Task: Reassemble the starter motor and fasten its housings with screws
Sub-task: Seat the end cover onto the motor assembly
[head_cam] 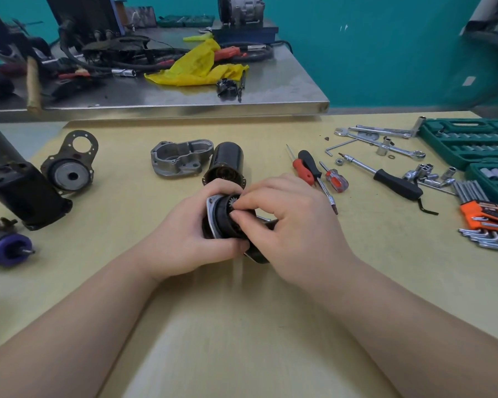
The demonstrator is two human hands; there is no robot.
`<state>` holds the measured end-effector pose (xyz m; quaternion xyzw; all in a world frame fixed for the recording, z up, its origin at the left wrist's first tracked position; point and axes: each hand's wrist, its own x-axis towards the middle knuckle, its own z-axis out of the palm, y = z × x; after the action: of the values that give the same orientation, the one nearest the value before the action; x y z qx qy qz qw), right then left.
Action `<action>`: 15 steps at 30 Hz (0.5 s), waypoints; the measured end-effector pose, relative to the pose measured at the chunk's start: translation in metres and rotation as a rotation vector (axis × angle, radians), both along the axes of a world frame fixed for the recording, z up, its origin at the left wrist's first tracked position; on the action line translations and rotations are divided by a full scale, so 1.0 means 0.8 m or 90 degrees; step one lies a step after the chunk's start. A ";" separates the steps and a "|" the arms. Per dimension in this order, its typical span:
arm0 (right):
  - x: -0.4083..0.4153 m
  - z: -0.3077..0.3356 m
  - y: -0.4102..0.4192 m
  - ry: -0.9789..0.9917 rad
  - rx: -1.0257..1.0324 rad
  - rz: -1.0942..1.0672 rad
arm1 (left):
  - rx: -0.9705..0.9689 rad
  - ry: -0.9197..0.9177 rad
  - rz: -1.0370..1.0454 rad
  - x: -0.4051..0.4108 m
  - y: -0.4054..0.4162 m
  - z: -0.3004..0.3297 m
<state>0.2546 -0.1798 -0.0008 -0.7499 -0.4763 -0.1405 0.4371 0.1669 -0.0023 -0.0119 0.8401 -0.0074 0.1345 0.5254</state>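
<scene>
Your yellow table [242,326] carries green socket cases [469,145] at its right edge, an orange hex-key holder [485,215] just before them, and red-handled screwdrivers [302,170] toward the table's middle.

Matt pale-yellow tabletop [242,326]; dull cast-metal housing cover [181,160]; glossy black motor casing [227,159]; brushed steel bench [270,84]; crumpled yellow plastic bag [196,67]; shiny chrome wrenches [385,139]; green plastic socket case [472,145].

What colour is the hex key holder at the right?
Orange, holding the hex keys; seen in the head view.
</scene>
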 end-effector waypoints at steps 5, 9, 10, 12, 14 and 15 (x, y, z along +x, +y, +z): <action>-0.002 0.000 0.004 0.022 -0.002 -0.011 | 0.006 -0.002 0.006 0.000 0.000 0.000; -0.005 0.002 0.005 0.054 -0.002 -0.027 | 0.004 -0.002 0.005 0.001 0.000 0.000; -0.005 0.003 0.005 0.063 -0.004 -0.031 | 0.004 0.000 0.005 0.001 0.001 0.000; -0.007 0.004 0.005 0.083 -0.004 -0.039 | 0.006 0.003 0.003 0.001 0.001 0.000; -0.009 0.004 0.005 0.103 0.005 -0.046 | 0.010 0.003 0.005 0.001 0.001 0.000; -0.011 0.004 0.005 0.111 0.009 -0.050 | 0.011 0.003 0.006 0.000 0.001 0.000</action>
<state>0.2461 -0.1757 0.0028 -0.7741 -0.4060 -0.0952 0.4763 0.1672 -0.0017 -0.0120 0.8449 -0.0033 0.1352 0.5175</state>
